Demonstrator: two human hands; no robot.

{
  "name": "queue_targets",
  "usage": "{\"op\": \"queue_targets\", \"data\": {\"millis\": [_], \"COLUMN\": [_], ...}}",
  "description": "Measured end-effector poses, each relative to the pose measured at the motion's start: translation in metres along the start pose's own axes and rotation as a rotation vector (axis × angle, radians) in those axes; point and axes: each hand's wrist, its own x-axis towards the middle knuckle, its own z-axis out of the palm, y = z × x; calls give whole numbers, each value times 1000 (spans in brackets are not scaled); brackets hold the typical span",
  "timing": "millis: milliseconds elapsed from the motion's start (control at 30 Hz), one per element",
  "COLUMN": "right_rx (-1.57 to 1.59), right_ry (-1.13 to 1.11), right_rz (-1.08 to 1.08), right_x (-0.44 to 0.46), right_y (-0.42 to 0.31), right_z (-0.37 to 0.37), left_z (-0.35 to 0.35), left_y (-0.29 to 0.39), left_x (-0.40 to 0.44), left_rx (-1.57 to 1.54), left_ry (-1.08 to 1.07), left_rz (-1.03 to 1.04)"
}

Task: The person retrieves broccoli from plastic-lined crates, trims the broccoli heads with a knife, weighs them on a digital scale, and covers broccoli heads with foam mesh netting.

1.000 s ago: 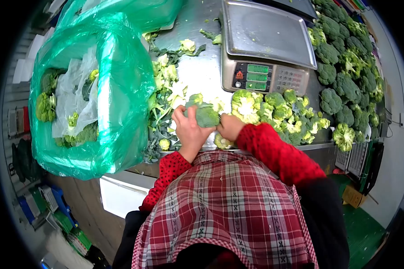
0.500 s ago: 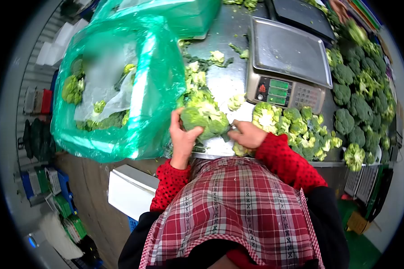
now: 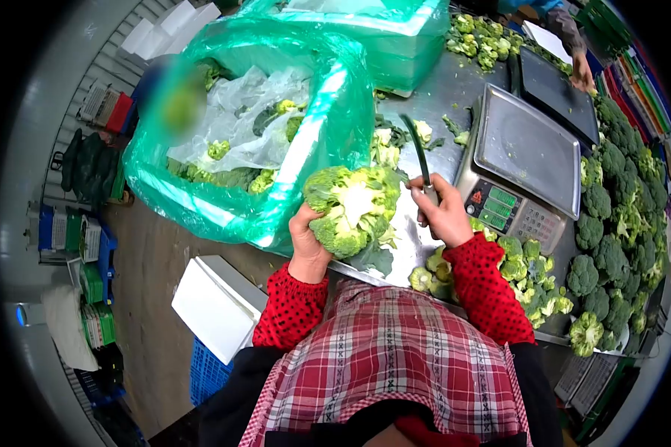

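Observation:
My left hand (image 3: 307, 240) is wrapped round the side of a broccoli head (image 3: 354, 207), its pale cut stem turned up toward me. A knife (image 3: 414, 141) with a narrow, dark, curved blade is gripped in my right hand (image 3: 444, 213). Its blade points away from me and stands apart from the broccoli. Trimmed florets (image 3: 528, 276) lie on the table to the right of my right hand, and a few more pieces (image 3: 434, 274) sit below it near the edge. Leaf scraps (image 3: 386, 149) are scattered beyond the broccoli.
At left stands a box lined with green plastic (image 3: 335, 97), holding broccoli and a clear sheet. A weighing scale (image 3: 529, 153) is at right, with a broccoli pile (image 3: 611, 201) past it. Another person's hand (image 3: 581, 73) is at the far right. A white box (image 3: 215, 305) stands below left.
The broccoli has been turned so its cut stem faces up. My right hand has lifted away from it, and the knife blade now points forward. The view has shifted left.

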Motion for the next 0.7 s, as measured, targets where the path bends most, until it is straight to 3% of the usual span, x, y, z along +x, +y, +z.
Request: {"op": "queue_targets", "data": {"millis": [67,133,167,300,400,467,533,567,633,667,700], "right_rx": [109,297,327,309,235,319,369,221,88,-38,-15], "right_ry": [-88,-48,-5,13,-55,-28,3,29,-78,-146,-326], "right_rz": [40,92,-3,-19,142,169,295,339,125,6,150], "right_x": [-20,-27,-32,-50,-58,-59,-59,-60,-78,-95,-101], "right_y": [-38,-30,-28,-34,-31,-30,-34,-43,-36,-56,-71], "right_z": [7,9,12,19,28,34,27,22,16,13,4], "left_z": [0,21,28,34,42,50,49,45,37,31,24], "left_y": [-11,-16,-17,-18,-26,-26,-21,-17,-17,-18,-16], "left_x": [1,-1,1,-2,0,3,5,6,14,17,23], "left_rx": [9,-50,-9,96,124,407,454,584,849,846,933], "left_ry": [2,37,119,234,201,151,151,122,77,85,82], "left_rz": [-53,-99,-115,-114,28,212,257,329,592,590,635]}}
